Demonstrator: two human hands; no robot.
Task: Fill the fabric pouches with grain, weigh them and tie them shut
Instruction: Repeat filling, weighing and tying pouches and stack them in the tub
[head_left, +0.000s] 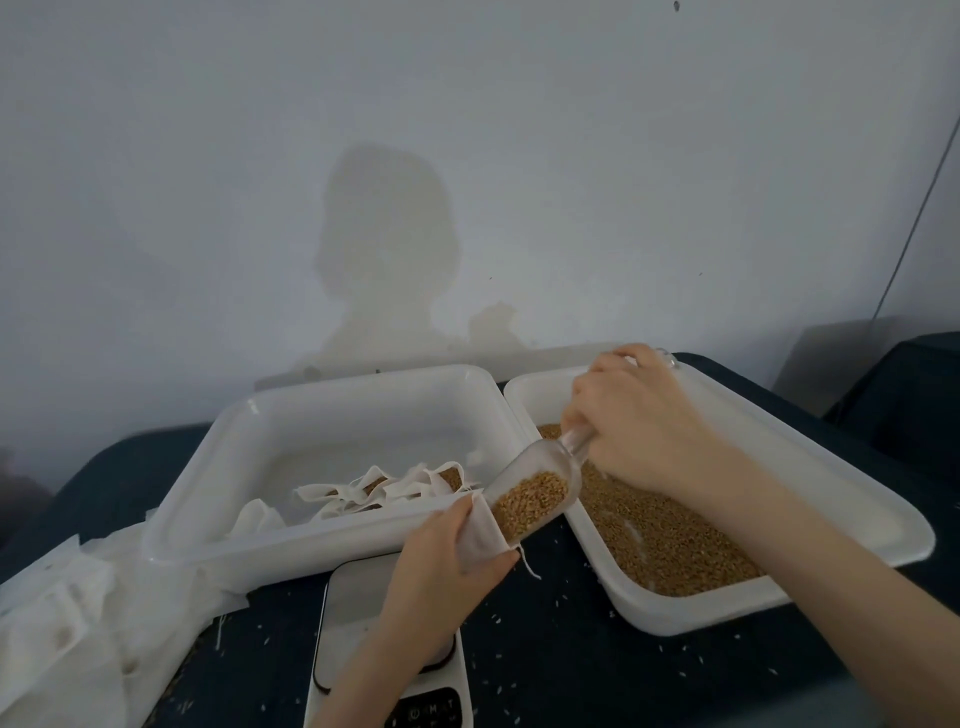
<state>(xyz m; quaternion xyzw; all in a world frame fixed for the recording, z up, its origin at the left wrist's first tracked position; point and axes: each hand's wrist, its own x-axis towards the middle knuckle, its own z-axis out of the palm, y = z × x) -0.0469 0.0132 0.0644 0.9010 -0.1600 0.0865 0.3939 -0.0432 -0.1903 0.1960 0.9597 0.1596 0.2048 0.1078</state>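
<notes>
Scale (387, 649) buttons unreadable; left hand (447, 566) holds pouch (483, 535) under scoop (535, 493).

A single wide-angle camera, worn on the person's head, looks forward and slightly down across a dark table (545, 649) toward a pale wall (467, 156), which fills the upper half of the frame. It sits close to the work: both forearms enter from the bottom edge, the left hand (447, 556) and right hand (639, 421) meet near the centre, and a scale (353, 623) lies almost directly below the lens. There is no second view, and straight lines bow toward the frame's edges.
</notes>
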